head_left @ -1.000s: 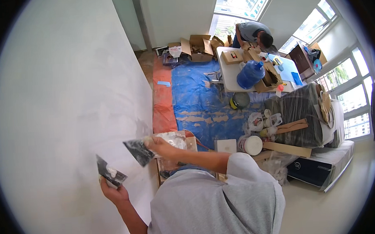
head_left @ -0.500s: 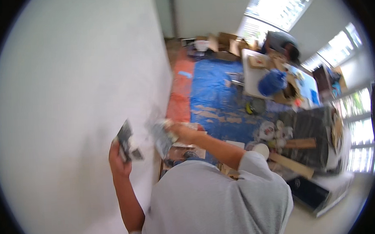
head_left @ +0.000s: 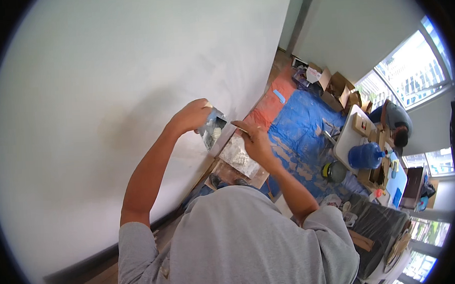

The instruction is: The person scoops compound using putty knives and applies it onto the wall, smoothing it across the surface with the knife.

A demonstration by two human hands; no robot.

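My left hand [head_left: 192, 116] is closed around a wide metal putty knife [head_left: 205, 134], held close to the white wall [head_left: 132, 60]. A lump of white putty [head_left: 216, 134] clings to its blade. Just right of it, my right hand [head_left: 258, 143] grips a second putty knife [head_left: 243, 130], of which little shows because it is turned nearly edge-on. The right index finger stretches toward the left blade. Whether the two blades touch I cannot tell.
Below my hands lies a board [head_left: 223, 171] with whitish plastic [head_left: 240, 156], my feet beside it. Blue sheeting [head_left: 300, 123] and red sheeting [head_left: 271, 107] cover the floor. Right, a person [head_left: 398, 122] bends by a table [head_left: 345, 139] bearing a blue water jug [head_left: 365, 156]. Cardboard boxes [head_left: 337, 91] stand behind.
My view has turned, so the room appears tilted and further right. My left hand has risen and swung toward the right hand, its blade now angled down. The right knife has turned from broadside to edge-on.
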